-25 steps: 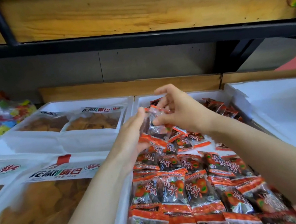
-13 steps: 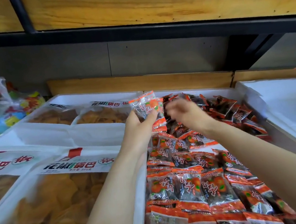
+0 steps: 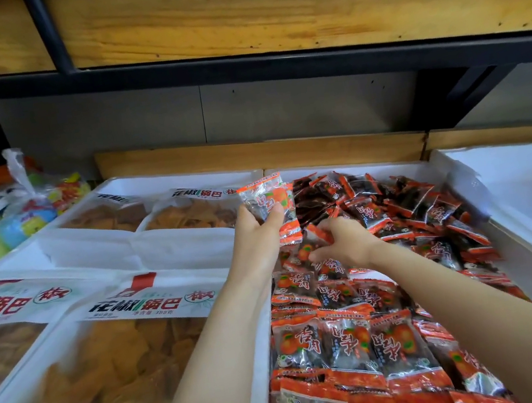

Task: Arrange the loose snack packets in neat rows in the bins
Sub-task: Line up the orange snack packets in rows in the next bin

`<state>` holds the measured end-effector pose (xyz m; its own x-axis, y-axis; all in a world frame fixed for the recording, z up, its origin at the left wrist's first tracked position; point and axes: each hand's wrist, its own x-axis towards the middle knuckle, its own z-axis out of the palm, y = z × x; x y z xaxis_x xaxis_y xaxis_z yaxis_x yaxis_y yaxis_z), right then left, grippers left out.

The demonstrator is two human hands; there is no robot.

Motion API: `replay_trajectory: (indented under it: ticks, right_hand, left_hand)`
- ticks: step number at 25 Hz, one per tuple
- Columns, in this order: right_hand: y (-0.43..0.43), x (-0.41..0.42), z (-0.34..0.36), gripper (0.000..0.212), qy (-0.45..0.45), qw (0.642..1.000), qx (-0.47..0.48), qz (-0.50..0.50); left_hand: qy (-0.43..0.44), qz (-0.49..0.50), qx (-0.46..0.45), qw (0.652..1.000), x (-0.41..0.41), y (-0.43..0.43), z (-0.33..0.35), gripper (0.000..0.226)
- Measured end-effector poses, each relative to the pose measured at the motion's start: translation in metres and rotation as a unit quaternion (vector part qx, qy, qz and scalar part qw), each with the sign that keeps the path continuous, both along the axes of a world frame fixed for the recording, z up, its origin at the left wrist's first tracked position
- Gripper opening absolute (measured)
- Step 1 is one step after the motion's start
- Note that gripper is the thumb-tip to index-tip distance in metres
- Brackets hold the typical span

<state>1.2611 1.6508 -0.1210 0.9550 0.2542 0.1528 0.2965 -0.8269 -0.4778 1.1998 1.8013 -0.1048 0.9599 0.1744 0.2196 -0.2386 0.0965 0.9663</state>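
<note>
Two hands: both reach into the white bin of orange-and-clear snack packets.
Left hand: clasps a packet stack upright, thumb on its front and fingers behind. The stack sticks up above the fingertips, over the bin's far-left corner.
Right hand: palm down, just right of the left and lower, thumb and curled fingers pinching a single packet at the pile's edge.
Loose pile: jumbled in the bin's far half, right of both hands.
Neat rows: flat in the near half, between the forearms.
Chip bags: in the neighbouring bins on the left.
</note>
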Motion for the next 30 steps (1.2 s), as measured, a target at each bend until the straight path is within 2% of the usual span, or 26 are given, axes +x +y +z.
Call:
replay_trajectory:
  ticks: [5,9,11,18,21,23,24,26,28,30]
  right_hand:
    - [-0.012,-0.023,0.036,0.013,-0.115,0.980,0.164,-0.007]
    - [-0.018,-0.043,0.064,0.014,-0.103,0.981,0.151,0.070]
    - [-0.018,-0.049,0.068,0.012,-0.076,0.976,0.184,0.087]
    - [0.000,-0.052,0.064,0.006,-0.050,0.963,0.245,0.103]
    - [-0.001,-0.046,0.061,0.008,-0.043,0.941,0.322,0.097]
    - [-0.010,-0.032,0.053,0.013,-0.069,0.925,0.372,0.037]
    - [-0.018,-0.021,0.047,0.016,-0.095,0.933,0.347,-0.009]
    - [-0.038,-0.001,0.028,0.033,-0.096,0.970,0.208,-0.082]
    - [-0.050,0.014,0.006,0.057,-0.023,0.991,0.092,-0.092]
    - [-0.053,0.021,-0.011,0.071,0.036,0.993,0.080,-0.081]
  left_hand:
    - [0.016,0.039,0.020,0.999,0.007,0.001,-0.005,0.056]
    - [0.011,0.094,0.053,0.994,0.005,0.002,-0.003,0.035]
    - [0.010,0.096,0.055,0.994,0.005,0.003,-0.005,0.037]
    - [0.043,-0.084,0.060,0.994,-0.009,-0.016,-0.005,0.045]
    - [0.011,-0.091,0.066,0.994,-0.006,-0.014,-0.009,0.036]
    - [-0.002,-0.081,0.057,0.995,-0.005,-0.013,-0.009,0.035]
    - [0.000,-0.077,0.054,0.996,-0.004,-0.013,-0.009,0.035]
    - [0.002,-0.069,0.047,0.996,-0.002,-0.014,-0.009,0.034]
    - [0.003,-0.059,0.040,0.997,0.000,-0.014,-0.009,0.028]
    - [0.004,-0.046,0.036,0.998,0.001,-0.013,-0.009,0.024]
